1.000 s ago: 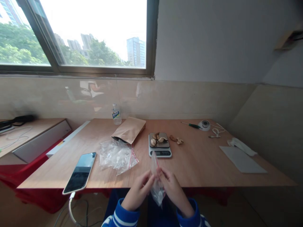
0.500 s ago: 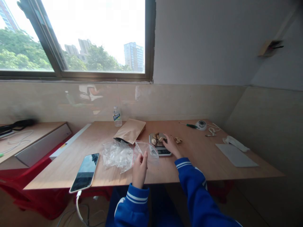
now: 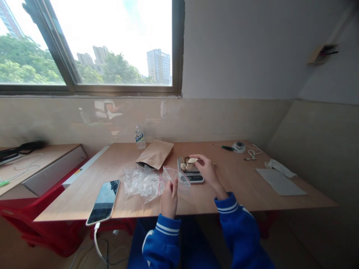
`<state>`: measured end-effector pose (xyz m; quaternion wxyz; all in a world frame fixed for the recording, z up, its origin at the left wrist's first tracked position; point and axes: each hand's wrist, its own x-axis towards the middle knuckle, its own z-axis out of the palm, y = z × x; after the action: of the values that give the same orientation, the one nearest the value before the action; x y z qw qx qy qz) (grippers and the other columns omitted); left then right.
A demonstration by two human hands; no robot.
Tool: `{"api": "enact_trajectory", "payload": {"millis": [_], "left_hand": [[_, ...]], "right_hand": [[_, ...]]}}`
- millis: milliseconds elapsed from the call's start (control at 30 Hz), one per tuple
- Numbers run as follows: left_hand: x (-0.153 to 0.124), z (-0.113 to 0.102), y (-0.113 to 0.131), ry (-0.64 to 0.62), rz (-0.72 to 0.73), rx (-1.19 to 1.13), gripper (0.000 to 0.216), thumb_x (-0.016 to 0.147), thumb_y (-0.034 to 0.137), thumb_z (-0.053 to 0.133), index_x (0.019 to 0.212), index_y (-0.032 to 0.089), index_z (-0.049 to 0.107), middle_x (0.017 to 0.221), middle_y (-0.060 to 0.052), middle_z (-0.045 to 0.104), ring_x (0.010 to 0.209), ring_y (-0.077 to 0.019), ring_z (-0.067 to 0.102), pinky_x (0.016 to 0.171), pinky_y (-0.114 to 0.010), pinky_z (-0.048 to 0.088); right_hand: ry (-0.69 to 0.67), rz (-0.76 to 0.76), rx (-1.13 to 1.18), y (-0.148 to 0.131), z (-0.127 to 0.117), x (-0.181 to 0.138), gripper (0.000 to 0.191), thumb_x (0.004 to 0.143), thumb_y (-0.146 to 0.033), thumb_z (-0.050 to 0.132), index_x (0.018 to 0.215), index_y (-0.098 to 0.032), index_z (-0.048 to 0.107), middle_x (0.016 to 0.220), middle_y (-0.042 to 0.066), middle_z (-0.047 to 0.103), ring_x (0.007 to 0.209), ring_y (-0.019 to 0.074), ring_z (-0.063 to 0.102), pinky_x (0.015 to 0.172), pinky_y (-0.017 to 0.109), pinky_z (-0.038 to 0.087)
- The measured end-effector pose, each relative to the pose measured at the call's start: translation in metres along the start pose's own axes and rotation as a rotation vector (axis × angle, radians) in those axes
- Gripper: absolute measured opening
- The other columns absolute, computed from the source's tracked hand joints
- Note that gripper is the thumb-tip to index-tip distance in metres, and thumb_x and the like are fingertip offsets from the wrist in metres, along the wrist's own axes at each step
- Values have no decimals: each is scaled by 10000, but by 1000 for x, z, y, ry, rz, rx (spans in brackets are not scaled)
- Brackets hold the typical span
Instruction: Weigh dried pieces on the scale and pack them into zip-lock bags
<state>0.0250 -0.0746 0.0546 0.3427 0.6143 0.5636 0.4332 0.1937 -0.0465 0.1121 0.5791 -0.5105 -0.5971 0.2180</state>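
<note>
My right hand (image 3: 206, 168) pinches a pale, flat piece that looks like a dried mushroom slice (image 3: 193, 160), held just above a small kitchen scale (image 3: 198, 179). On the scale's plate lie several brownish and cream dried pieces (image 3: 183, 166), partly covered by the slice and my fingers. My left hand (image 3: 169, 198) is closed on the edge of a clear zip bag (image 3: 175, 173), whose open end leans toward the scale. Left of that hand is a crumpled heap of clear plastic bags (image 3: 141, 185). The scale's reading is too small to make out.
Behind the bags lies a brown paper pouch (image 3: 157, 154), near a plastic bottle (image 3: 139, 138). A phone (image 3: 103, 201) on a cable sits at the front left. Farther right are a screwdriver (image 3: 227, 148), a dome camera (image 3: 239, 146) and a white sheet (image 3: 280, 183).
My right hand has lifted from the dried pieces on the scale, with the pale slice now between its fingers. The left hand stays at the zip bag, and the view has shifted slightly.
</note>
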Motion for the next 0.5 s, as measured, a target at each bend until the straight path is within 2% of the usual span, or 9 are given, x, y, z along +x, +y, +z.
{"api": "enact_trajectory", "payload": {"millis": [100,233,367,500], "left_hand": [[-1,0,-2,1,45,-49,443,847,602,299,659,213,396,559,28,443,541,-145,462,557,-272,308],[-3,-4,-10,11,79,-162,473,849,615,270,697,202,441,602,18,443,589,-148,459,582,-276,340],[-4,-7,-14,24,63,-248,499,822,652,290,669,198,429,611,24,413,607,-139,432,595,-270,352],[-4,-7,-15,32,42,-277,510,811,665,298,698,194,457,604,26,430,596,-135,435,597,-267,360]], "right_hand": [[-254,26,98,-24,13,-6,244,751,-174,510,944,-200,658,912,24,655,695,122,598,634,235,493],[-443,-8,-41,-28,21,-12,211,786,-171,495,870,-201,686,867,18,626,601,87,550,554,199,462],[-509,-87,-139,-31,16,-16,257,791,-144,467,842,-214,709,883,32,656,754,146,603,681,257,493],[-694,-164,-164,-39,9,-16,334,800,-129,443,970,-261,699,974,5,690,916,182,614,852,322,459]]}}
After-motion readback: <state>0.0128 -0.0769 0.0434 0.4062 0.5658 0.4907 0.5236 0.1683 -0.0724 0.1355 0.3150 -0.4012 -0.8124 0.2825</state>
